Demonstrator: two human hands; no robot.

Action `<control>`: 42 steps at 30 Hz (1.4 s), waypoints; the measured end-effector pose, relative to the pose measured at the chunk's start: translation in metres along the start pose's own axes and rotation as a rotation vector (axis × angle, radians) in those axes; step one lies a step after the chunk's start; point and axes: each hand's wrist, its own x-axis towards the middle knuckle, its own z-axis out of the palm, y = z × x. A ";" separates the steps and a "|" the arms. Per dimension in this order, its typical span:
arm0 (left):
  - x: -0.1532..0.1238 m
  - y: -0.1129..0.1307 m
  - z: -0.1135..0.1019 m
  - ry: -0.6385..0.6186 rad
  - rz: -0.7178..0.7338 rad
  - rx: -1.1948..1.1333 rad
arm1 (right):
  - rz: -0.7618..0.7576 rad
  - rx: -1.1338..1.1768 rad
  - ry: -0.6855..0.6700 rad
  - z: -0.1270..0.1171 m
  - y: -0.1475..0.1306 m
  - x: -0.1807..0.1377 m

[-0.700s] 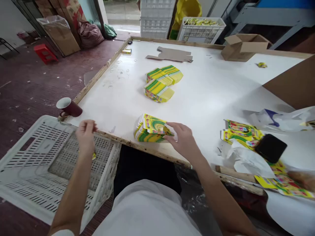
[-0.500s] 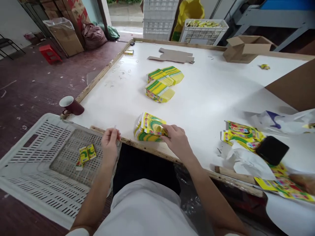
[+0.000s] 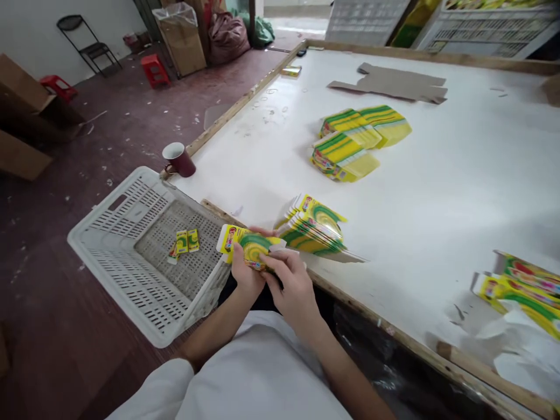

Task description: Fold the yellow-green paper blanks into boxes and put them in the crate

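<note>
Printed carton (image 3: 252, 249) in two hands;
it is clasped by thumb and fingers of the left hand (image 3: 247, 275), pinched by fingertips of the right hand (image 3: 292, 286); held beside the carton stack (image 3: 314, 228).

The basket (image 3: 131, 279) stands left of the stacked cartons (image 3: 312, 228).

both hands (image 3: 292, 286): on yellow carton (image 3: 252, 247) | carton stack (image 3: 315, 228): on table (image 3: 437, 198)

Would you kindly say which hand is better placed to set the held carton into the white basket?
Probably the left hand: both touch the yellow carton, but it sits nearer the white basket than the right hand.
</note>
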 end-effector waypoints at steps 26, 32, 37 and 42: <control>0.003 0.006 0.010 0.042 0.031 0.089 | 0.220 0.400 0.002 0.008 0.006 -0.012; -0.004 0.002 0.009 -0.034 -0.041 0.164 | 0.316 0.435 0.105 -0.016 0.020 0.002; -0.001 0.001 0.007 0.029 0.038 0.244 | 0.369 0.484 0.152 -0.026 0.021 0.008; 0.005 0.007 0.001 -0.015 0.001 0.247 | 0.284 0.368 0.106 -0.032 0.024 0.010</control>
